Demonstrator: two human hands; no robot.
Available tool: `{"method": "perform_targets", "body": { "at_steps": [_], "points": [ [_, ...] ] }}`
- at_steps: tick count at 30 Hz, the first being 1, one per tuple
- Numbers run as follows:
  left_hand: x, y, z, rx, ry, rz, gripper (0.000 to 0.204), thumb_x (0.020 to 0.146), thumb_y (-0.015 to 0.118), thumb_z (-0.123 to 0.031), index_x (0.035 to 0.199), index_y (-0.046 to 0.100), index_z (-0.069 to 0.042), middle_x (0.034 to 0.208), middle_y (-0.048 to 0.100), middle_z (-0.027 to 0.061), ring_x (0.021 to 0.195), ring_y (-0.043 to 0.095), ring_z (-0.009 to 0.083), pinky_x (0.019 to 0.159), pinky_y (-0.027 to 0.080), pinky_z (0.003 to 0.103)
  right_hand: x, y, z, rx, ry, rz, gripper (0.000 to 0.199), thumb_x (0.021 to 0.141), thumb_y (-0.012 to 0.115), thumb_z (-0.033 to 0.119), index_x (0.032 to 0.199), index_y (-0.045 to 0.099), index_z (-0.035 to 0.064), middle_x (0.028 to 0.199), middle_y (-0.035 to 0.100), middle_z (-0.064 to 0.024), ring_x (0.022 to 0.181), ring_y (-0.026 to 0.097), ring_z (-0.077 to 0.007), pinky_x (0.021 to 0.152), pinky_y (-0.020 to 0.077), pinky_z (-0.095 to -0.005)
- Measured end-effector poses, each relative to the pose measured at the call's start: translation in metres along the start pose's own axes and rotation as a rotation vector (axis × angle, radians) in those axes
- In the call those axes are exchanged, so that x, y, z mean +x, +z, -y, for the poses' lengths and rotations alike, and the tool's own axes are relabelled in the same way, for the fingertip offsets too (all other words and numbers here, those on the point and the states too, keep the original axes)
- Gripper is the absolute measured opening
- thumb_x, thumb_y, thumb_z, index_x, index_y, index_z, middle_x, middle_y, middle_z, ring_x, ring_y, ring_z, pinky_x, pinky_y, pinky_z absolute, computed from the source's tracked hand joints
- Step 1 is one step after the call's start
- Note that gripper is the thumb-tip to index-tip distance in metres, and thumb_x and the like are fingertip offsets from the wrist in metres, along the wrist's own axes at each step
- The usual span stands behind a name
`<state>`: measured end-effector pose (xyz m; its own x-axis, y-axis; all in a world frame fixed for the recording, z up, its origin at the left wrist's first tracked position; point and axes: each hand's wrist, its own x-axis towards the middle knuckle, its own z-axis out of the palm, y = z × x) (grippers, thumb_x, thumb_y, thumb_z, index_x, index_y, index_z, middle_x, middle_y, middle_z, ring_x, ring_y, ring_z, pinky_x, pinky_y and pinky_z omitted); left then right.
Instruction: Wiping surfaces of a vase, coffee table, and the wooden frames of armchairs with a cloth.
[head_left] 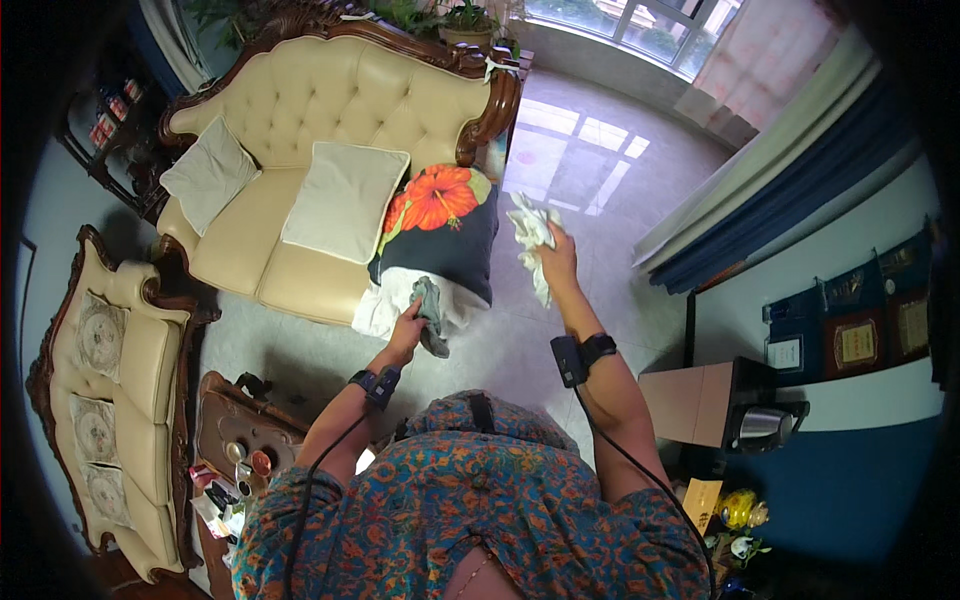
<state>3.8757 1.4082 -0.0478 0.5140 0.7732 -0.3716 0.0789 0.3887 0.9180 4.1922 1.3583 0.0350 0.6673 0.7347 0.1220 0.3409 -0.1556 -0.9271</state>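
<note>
Holding one limp grey cloth in left grip, one crumpled white cloth in right grip, near two square cream cushions on tufted leather sofa, above shiny grey floor.

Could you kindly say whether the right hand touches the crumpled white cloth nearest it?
Touching: the head view shows the right hand clutching the crumpled white cloth, folds spilling out.

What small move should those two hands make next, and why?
Perhaps the right hand should bring its crumpled white cloth toward the cream tufted sofa: it hangs over the shiny grey floor, while the left hand holds limp grey cloth by the sofa.
</note>
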Motion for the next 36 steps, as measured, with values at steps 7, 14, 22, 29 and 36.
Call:
{"method": "perform_targets", "body": {
  "at_steps": [7, 14, 22, 29, 36],
  "points": [
    [0.071, 0.011, -0.027, -0.082, 0.002, -0.063, 0.067, 0.08, 0.044, 0.008, 0.145, 0.032, -0.003, 0.136, 0.048, 0.0094, 0.12, 0.048, 0.0184, 0.102, 0.035, 0.027, 0.152, 0.016, 0.052, -0.26, -0.27, -0.137, 0.052, 0.072, 0.062, 0.0, 0.121, 0.062, 0.0162, 0.116, 0.051, -0.0196, 0.105, 0.051, -0.0381, 0.093, 0.0426, -0.0426],
    [0.125, 0.041, -0.043, -0.168, 0.036, -0.23, 0.068, 0.08, 0.042, 0.01, 0.146, 0.03, -0.003, 0.136, 0.049, 0.0088, 0.12, 0.048, 0.0166, 0.102, 0.034, 0.025, 0.317, 0.037, 0.086, -0.352, -0.565, -0.131, 0.05, 0.073, 0.062, 0.0, 0.119, 0.064, 0.0183, 0.124, 0.048, -0.0203, 0.111, 0.047, -0.0399, 0.098, 0.0401, -0.044],
    [0.217, 0.118, -0.085, -0.32, 0.114, -0.441, 0.067, 0.081, 0.041, 0.01, 0.146, 0.032, -0.003, 0.126, 0.053, 0.0079, 0.112, 0.051, 0.0159, 0.098, 0.037, 0.027, 0.381, 0.078, 0.056, -0.461, -0.933, 0.183, 0.046, 0.068, 0.064, 0.003, 0.112, 0.066, 0.0192, 0.129, 0.049, -0.0118, 0.117, 0.044, -0.0352, 0.1, 0.0364, -0.0465],
    [0.318, 0.144, -0.123, -0.446, 0.162, -0.457, 0.066, 0.083, 0.042, 0.008, 0.146, 0.032, -0.006, 0.12, 0.056, 0.0051, 0.105, 0.054, 0.0175, 0.092, 0.042, 0.028, 0.4, 0.078, 0.074, -0.514, -1.238, 0.464, 0.034, 0.067, 0.064, 0.011, 0.098, 0.072, 0.0242, 0.122, 0.056, -0.0018, 0.115, 0.045, -0.0274, 0.097, 0.0374, -0.0448],
    [0.388, 0.159, -0.166, -0.677, 0.332, -0.415, 0.063, 0.083, 0.04, 0.009, 0.144, 0.037, -0.008, 0.124, 0.056, 0.0049, 0.107, 0.054, 0.0175, 0.094, 0.04, 0.029, 0.46, 0.092, 0.093, -0.457, -1.075, 0.239, 0.038, 0.066, 0.065, 0.01, 0.101, 0.069, 0.0228, 0.122, 0.053, -0.0035, 0.112, 0.046, -0.0303, 0.096, 0.0398, -0.0448]
  ]
}}
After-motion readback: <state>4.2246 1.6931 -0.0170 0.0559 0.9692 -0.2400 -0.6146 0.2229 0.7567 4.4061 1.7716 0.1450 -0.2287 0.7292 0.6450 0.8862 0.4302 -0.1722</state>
